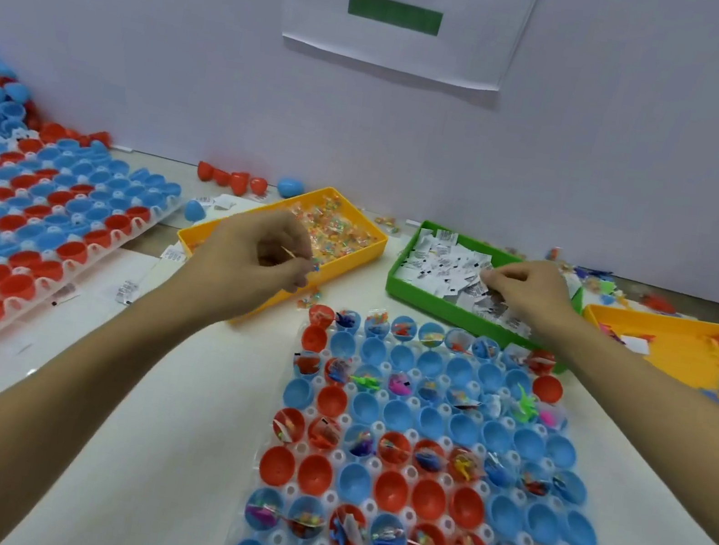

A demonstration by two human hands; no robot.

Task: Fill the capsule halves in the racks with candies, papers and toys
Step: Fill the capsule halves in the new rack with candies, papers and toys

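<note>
The desk (171, 455) carries two racks: a full rack (34, 224) of closed capsules far left, and the working rack (427, 476) near centre-right, its long axis running from near to far. In it, rows of capsule halves (428, 498) alternate: rows already holding candy, paper and toy, and rows of empty cups between them.

Beyond the rack's far edge sit three trays. The candy tray (357, 219) is far and left of the rack, the green paper tray (405, 275) directly beyond it, and the toy tray (674, 328) far right.

The left hand (263, 250) hovers over the near edge of the candy tray, fingers curled and pinching what looks like a small candy at thumb and forefinger; the piece is too small to be sure. The right hand (526, 285) is down in the paper tray, fingertips bunched on the paper slips (445, 263), apparently pinching one.

Both hands lie beyond the rack, so each load must travel back toward the person. The left hand is nearer the rack's left columns, the right hand nearer its right columns. The empty row just inside the far end seems the shortest reach.
</note>
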